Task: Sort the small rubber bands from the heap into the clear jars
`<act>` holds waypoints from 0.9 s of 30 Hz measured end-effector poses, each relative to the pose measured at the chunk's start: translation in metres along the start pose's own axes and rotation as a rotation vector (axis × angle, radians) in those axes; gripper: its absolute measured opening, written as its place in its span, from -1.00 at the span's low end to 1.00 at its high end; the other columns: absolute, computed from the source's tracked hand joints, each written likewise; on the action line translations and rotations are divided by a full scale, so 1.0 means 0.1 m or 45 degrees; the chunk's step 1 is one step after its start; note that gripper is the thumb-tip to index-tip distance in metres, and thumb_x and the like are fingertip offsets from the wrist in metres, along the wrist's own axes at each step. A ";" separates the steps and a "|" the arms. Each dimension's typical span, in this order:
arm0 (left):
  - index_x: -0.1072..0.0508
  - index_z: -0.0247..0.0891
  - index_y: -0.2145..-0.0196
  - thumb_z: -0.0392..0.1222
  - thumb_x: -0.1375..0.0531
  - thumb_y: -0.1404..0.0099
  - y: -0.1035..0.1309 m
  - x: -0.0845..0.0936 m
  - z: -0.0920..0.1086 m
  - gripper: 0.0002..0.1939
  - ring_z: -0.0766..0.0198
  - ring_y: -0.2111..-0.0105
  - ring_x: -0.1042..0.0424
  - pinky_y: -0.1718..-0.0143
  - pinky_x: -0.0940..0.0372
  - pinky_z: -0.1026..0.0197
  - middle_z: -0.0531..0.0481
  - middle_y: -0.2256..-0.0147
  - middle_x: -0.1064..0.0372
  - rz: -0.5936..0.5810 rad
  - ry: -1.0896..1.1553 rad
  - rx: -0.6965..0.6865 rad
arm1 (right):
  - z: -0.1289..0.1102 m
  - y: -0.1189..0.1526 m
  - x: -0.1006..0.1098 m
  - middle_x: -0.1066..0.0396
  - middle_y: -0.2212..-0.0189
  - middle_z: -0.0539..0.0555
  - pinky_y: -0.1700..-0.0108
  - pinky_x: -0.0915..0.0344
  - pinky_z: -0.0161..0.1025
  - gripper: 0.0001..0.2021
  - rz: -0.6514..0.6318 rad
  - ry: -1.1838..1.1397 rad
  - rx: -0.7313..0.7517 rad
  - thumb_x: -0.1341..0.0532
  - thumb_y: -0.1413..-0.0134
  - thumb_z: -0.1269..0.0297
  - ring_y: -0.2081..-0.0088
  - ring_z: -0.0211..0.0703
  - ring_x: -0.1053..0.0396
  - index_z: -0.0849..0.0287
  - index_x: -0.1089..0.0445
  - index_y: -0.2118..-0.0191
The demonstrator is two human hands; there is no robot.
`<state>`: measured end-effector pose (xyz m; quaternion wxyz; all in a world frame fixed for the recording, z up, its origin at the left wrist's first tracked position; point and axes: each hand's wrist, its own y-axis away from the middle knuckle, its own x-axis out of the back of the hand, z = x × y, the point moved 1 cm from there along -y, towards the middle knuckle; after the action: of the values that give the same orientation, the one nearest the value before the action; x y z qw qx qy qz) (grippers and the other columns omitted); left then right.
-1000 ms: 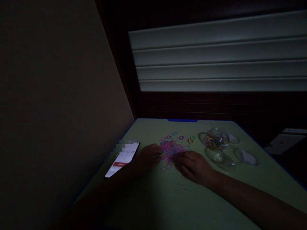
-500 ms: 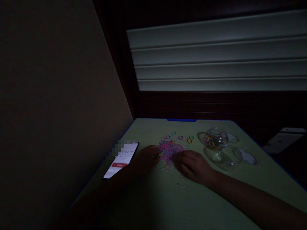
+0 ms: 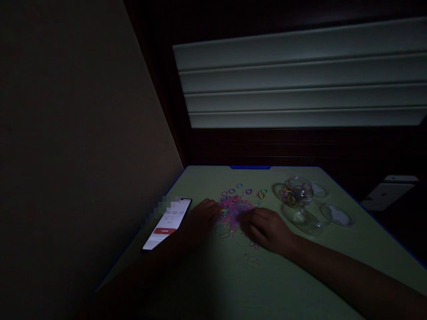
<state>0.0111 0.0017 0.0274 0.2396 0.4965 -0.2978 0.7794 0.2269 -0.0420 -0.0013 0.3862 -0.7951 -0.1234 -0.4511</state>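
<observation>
A loose pile of small pink, purple and mixed-colour elastic bands [image 3: 236,208] lies on the table between my hands. My left hand [image 3: 201,218] is at the pile's left edge, its fingers pinched together beside a yellow-green band [image 3: 224,211]; what they hold, if anything, is too dark to make out. On the right side, my right hand [image 3: 268,229] rests with fingers curled and closed against the pile, the fingertips in shadow. Thicker coiled hair ties, among them a purple one [image 3: 248,191] and a yellow one [image 3: 262,195], lie behind the pile.
A lit phone [image 3: 168,222] showing a timer lies left of my left forearm. To the right are a clear jar holding coloured hair ties [image 3: 293,195], another clear jar [image 3: 308,222] on its side and a round lid [image 3: 337,215]. A wall borders the table [image 3: 230,289] on the left.
The view has shifted slightly. My left fingers have moved a little at the pile's edge, and the yellow-green band there looks differently placed. My right hand stays nearly still.
</observation>
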 end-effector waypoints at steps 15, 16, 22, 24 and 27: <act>-0.36 -0.29 0.27 -0.23 0.03 -0.26 -0.03 -0.06 0.00 -0.79 0.28 0.26 -0.33 0.21 -0.23 0.23 -0.03 0.30 -0.36 0.257 0.047 0.044 | 0.00 -0.01 0.01 -0.34 0.32 0.11 0.22 -0.20 -0.25 -0.80 0.024 -0.007 -0.050 0.00 -0.06 0.40 0.27 -0.20 -0.27 0.19 -0.29 0.20; -0.36 -0.29 0.27 -0.23 0.03 -0.25 -0.04 -0.06 0.00 -0.80 0.28 0.27 -0.34 0.21 -0.24 0.23 -0.03 0.30 -0.36 0.259 0.048 0.056 | 0.00 -0.01 0.01 -0.34 0.32 0.11 0.22 -0.20 -0.25 -0.80 0.027 -0.012 -0.052 0.00 -0.07 0.41 0.27 -0.20 -0.27 0.19 -0.29 0.20; -0.37 -0.27 0.31 -0.21 0.00 -0.23 -0.06 -0.05 0.03 -0.82 0.28 0.28 -0.36 0.22 -0.25 0.25 -0.01 0.32 -0.37 0.269 0.116 0.093 | 0.01 0.00 0.01 -0.32 0.34 0.10 0.24 -0.19 -0.27 -0.82 0.011 -0.028 -0.071 0.01 -0.06 0.41 0.30 -0.22 -0.25 0.21 -0.29 0.24; -0.36 -0.25 0.29 -0.20 0.01 -0.23 -0.06 -0.05 0.04 -0.81 0.29 0.27 -0.36 0.21 -0.24 0.25 0.00 0.29 -0.38 0.268 0.156 0.093 | 0.00 -0.01 0.01 -0.32 0.35 0.10 0.24 -0.19 -0.27 -0.82 0.011 -0.023 -0.074 0.01 -0.07 0.41 0.30 -0.22 -0.25 0.21 -0.29 0.25; -0.36 -0.24 0.26 -0.19 0.03 -0.25 -0.05 -0.05 0.06 -0.79 0.29 0.25 -0.36 0.19 -0.24 0.25 0.00 0.28 -0.38 0.258 0.192 0.115 | 0.00 -0.01 0.01 -0.32 0.34 0.10 0.24 -0.19 -0.27 -0.81 0.002 -0.023 -0.075 0.02 -0.07 0.41 0.30 -0.22 -0.25 0.21 -0.29 0.23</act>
<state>0.0203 0.0010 0.0261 0.1588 0.4140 -0.2923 0.8473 0.2269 -0.0417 0.0001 0.3617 -0.8104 -0.1129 -0.4469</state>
